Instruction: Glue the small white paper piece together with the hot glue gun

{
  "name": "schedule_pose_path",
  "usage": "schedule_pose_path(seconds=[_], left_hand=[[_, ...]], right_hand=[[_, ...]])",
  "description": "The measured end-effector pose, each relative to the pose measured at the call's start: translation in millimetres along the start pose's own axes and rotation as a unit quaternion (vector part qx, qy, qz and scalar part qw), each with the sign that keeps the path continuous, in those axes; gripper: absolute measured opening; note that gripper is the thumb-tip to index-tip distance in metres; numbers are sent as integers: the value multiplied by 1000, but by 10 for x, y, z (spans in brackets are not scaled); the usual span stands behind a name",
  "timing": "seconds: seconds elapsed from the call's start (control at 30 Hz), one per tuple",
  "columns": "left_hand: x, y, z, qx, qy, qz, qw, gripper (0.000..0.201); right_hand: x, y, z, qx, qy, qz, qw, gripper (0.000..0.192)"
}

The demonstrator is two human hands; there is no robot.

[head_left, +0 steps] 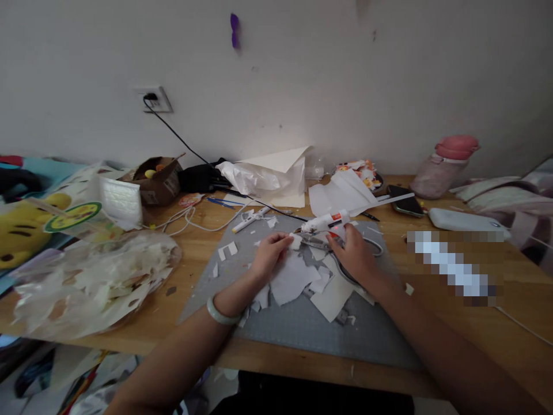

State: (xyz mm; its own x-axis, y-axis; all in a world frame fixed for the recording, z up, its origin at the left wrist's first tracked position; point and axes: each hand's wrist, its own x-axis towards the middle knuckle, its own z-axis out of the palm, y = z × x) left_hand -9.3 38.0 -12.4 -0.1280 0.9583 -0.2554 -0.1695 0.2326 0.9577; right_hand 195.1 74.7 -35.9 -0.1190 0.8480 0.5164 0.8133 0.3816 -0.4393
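Note:
My left hand [273, 253], a pale bangle [222, 311] on its wrist, pinches a small white scrap of paper [295, 241]. My right hand [355, 256] is closed on a pair of scissors [310, 240], whose blades point left toward that scrap. Part of the scissors' handles is covered by the fingers. Just behind the blades lies a white glue gun [324, 222] with an orange label and a small red light. Torn and cut white paper [291, 279] lies below both hands on the grey cutting mat [276, 334].
A black cord [177, 131] runs from the wall socket [162, 101] to the glue gun. To the left are a plastic bag [99, 288] and a cardboard box [159, 181]. A pink bottle [443, 167], a phone [405, 202] and a light case [466, 222] stand or lie right.

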Motion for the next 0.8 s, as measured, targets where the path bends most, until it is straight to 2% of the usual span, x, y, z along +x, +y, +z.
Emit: schedule_pose_path(seconds=[0.8], left_hand=[[14, -16, -10, 9, 5, 4, 1000, 22]], right_hand=[[0, -10, -5, 2, 0, -6, 1000, 42]])
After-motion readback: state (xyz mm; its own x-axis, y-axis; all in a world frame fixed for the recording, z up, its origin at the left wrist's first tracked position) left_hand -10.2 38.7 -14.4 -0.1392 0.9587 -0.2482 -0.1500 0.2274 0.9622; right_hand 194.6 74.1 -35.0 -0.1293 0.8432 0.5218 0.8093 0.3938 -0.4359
